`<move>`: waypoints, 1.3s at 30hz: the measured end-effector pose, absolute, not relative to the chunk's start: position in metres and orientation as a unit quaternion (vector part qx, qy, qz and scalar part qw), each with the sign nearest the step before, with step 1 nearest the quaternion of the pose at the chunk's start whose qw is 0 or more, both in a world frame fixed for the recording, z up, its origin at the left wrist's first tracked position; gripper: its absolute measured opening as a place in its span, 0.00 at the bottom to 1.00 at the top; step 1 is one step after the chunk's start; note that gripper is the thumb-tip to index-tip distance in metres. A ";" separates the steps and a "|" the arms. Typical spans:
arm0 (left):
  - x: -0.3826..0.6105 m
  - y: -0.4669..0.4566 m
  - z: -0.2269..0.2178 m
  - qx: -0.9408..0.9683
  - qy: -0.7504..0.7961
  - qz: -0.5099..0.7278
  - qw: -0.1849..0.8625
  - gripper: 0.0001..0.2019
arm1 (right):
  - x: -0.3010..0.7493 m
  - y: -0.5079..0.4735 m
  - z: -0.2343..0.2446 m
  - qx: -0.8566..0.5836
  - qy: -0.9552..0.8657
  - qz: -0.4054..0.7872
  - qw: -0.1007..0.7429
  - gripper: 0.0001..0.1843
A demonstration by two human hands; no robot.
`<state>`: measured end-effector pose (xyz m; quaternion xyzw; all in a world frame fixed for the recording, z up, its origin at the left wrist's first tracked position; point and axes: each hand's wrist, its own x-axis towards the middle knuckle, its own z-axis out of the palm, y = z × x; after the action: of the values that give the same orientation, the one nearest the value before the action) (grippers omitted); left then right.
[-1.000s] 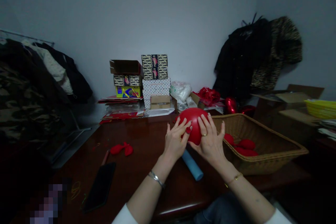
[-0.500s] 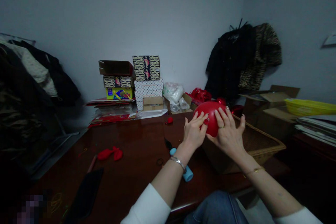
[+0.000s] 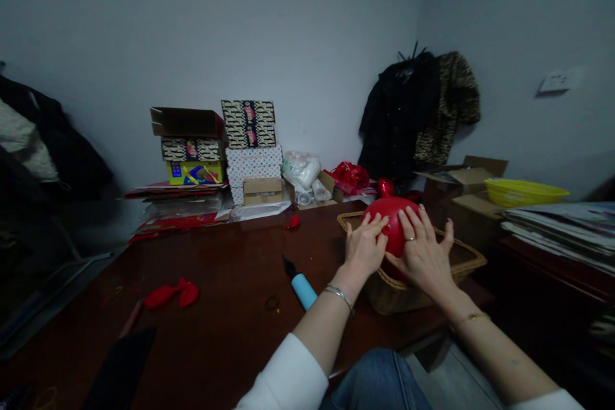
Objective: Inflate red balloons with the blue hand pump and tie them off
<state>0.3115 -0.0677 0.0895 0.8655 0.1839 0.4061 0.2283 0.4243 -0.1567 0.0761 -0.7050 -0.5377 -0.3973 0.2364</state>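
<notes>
Both my hands clasp an inflated red balloon point(image 3: 391, 221) above a wicker basket point(image 3: 468, 259) on the right of a dark wooden table point(image 3: 230, 282). My left hand point(image 3: 364, 248) presses the balloon's near left side with curled fingers. On its right side lies my right hand point(image 3: 423, 253), fingers spread over the surface, a ring on one finger. A blue pump point(image 3: 302, 285) with a black tip lies on the table just left of my left forearm.
Flat red balloons point(image 3: 170, 295) and a dark phone point(image 3: 120, 371) lie at the table's left. Stacked boxes point(image 3: 247, 144), bags and red foil items point(image 3: 350, 176) line the back. Cardboard boxes, a yellow bowl point(image 3: 523, 192) and paper stacks stand right. Coats hang in the corner.
My hands have carried the balloon rightward, from in front of me to over the basket. My head has turned right, so the table's contents have slid left in view.
</notes>
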 end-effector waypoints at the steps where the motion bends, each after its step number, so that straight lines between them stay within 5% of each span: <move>1: 0.313 -0.068 0.088 0.867 0.188 0.402 0.227 0.19 | 0.426 -0.158 0.075 -0.706 -0.538 -0.396 0.234 0.39; 26: 0.329 -0.067 0.056 0.921 0.247 0.229 0.199 0.22 | 0.457 -0.160 0.049 -0.755 -0.532 -0.378 0.065 0.45; 39: 0.297 -0.051 0.058 0.907 0.277 0.240 0.208 0.28 | 0.432 -0.151 0.070 -0.731 -0.567 -0.372 0.076 0.42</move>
<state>0.2967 -0.0513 0.0578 0.9072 0.2765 0.2395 0.2077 0.4323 -0.1515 0.0699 -0.7314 -0.5667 -0.3716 0.0759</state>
